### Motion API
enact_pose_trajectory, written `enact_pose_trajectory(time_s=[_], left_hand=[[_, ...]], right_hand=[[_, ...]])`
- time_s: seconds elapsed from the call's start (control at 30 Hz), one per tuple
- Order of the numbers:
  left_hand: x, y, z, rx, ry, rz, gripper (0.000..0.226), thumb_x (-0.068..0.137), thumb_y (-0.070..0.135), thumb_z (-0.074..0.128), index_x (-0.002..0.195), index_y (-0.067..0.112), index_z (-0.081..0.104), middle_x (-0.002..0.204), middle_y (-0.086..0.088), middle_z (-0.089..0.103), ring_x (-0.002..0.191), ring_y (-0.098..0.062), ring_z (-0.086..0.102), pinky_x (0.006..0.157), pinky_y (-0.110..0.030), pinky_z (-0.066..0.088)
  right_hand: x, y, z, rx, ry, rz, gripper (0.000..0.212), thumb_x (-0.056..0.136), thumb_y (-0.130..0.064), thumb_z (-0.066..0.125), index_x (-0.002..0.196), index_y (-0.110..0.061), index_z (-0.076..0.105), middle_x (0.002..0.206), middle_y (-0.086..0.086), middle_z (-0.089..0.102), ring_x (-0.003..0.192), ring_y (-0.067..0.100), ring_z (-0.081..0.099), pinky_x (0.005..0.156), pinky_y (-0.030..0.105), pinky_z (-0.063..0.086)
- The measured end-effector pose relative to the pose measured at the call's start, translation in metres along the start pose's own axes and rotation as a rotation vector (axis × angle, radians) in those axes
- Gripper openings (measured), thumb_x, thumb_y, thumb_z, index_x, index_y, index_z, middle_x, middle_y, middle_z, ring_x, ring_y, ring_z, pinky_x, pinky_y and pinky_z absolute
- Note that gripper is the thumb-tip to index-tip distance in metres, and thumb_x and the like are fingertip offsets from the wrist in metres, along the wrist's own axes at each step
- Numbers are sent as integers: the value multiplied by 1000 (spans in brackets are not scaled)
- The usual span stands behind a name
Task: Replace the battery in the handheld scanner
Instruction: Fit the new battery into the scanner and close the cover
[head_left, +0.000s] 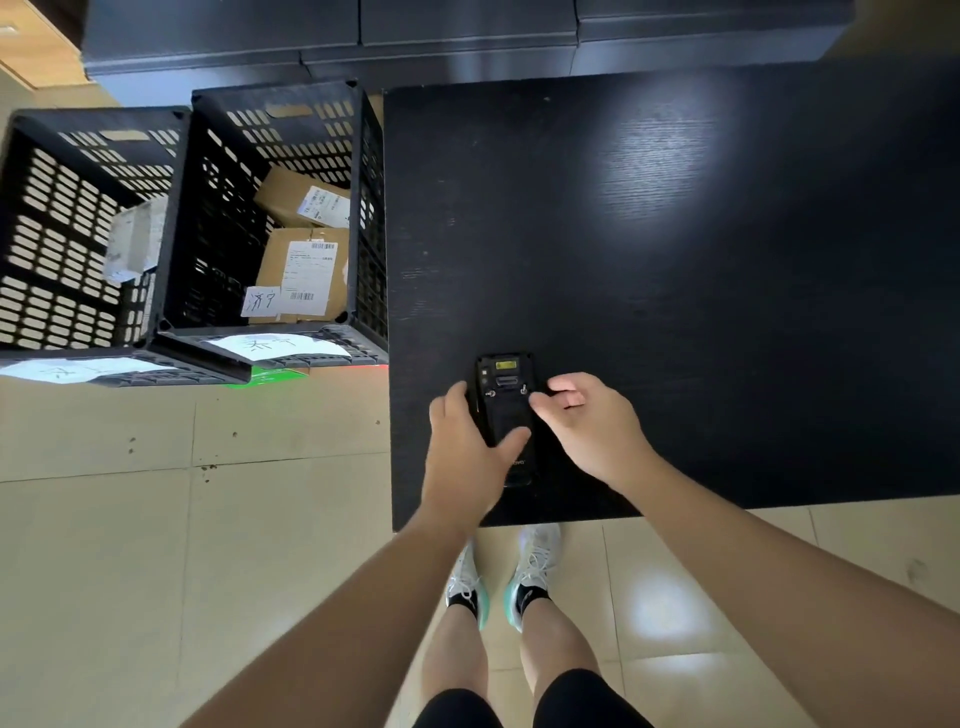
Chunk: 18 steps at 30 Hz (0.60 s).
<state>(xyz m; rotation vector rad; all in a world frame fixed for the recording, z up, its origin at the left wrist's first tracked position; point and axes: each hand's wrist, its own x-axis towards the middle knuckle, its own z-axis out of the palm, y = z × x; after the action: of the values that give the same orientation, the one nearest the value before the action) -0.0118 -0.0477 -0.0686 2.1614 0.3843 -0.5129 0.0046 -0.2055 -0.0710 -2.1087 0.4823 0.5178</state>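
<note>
The black handheld scanner (505, 400) lies face down on the dark table (675, 260), near its front left corner. Its back shows a yellow label at the far end and two small metal latches on the battery cover. My left hand (462, 452) grips the scanner's left side, thumb laid across the lower back. My right hand (587, 421) hovers at the scanner's right edge, thumb and forefinger pinched close to the right latch; I cannot tell whether they touch it. No loose battery shows.
Two black slotted crates (182, 223) stand on the tiled floor left of the table; the nearer one holds labelled cardboard parcels (306, 260). Dark cabinets (467, 36) run along the far side. My feet (498, 577) stand at the table's front edge.
</note>
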Motion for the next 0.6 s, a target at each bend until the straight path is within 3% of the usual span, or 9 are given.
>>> enact_pose_trajectory(time_s=[0.1,0.27,0.4,0.6], left_hand=[[-3,0,14,70,63,-38,79,79,44,75,142,12,40,132,-2,41,114,-22,54,98,-40,50],[-1,3,15,100,84,-84,75,81,41,75,144,15,43,133,-3,46,116,-22,56,96,-36,52],[-1,4,16,94,115,-94,70,80,39,77,140,16,49,128,-3,51,113,-22,57,94,-36,53],[-2,7,17,82,141,-115,72,80,36,78,141,15,48,130,-2,51,113,-20,57,82,-22,43]], right_hand=[[10,1,-21,-274,-36,-317,24,86,-29,72,108,-19,68,93,-7,64,79,7,63,76,24,55],[44,-20,-39,-663,-268,-716,13,94,-23,61,102,-16,68,96,-2,62,90,16,59,78,31,52],[57,-30,-39,-794,-394,-847,14,97,-22,55,103,-15,66,101,1,64,98,19,57,83,35,51],[66,-35,-40,-907,-488,-941,12,96,-21,55,100,-17,65,97,-1,62,96,20,55,78,36,53]])
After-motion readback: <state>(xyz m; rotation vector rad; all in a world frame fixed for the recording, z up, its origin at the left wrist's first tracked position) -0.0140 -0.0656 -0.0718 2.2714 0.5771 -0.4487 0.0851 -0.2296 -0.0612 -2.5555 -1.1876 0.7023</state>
